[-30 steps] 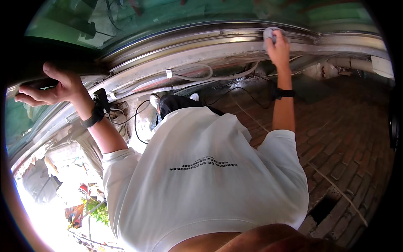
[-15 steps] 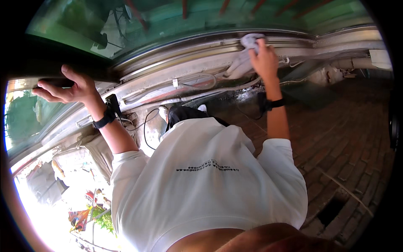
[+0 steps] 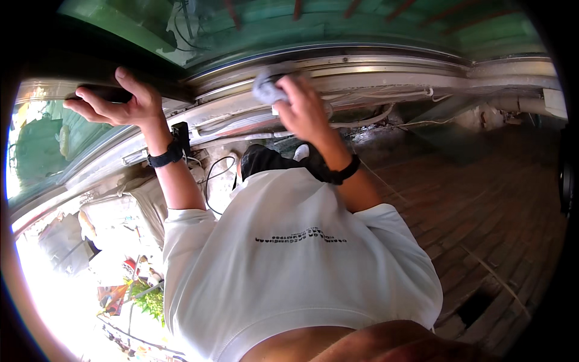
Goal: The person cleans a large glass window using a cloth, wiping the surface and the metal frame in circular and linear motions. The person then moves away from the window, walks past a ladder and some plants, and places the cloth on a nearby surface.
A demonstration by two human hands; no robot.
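A crumpled grey cloth [image 3: 268,84] is pressed against the metal window track [image 3: 344,62]. My right hand [image 3: 304,111] is closed round the cloth, slightly blurred by motion. To the left, my left hand [image 3: 129,107] has its fingers stretched out and apart at the dark window frame [image 3: 120,60]; they hold nothing. Whether the palm presses on the frame I cannot tell. Green-tinted window glass [image 3: 338,27] rises beyond the track.
Pale pipes [image 3: 368,119] and hoses run along the wall below the track. A black cable [image 3: 208,181] loops near my feet. At right lies a brick floor [image 3: 476,199] with a dark rectangular hole [image 3: 476,306]. Cluttered items and a green plant [image 3: 151,301] are at lower left.
My right hand has swept left along the window track with the cloth, from near the right part to the middle. My left hand keeps its pose; the whole view has shifted slightly.
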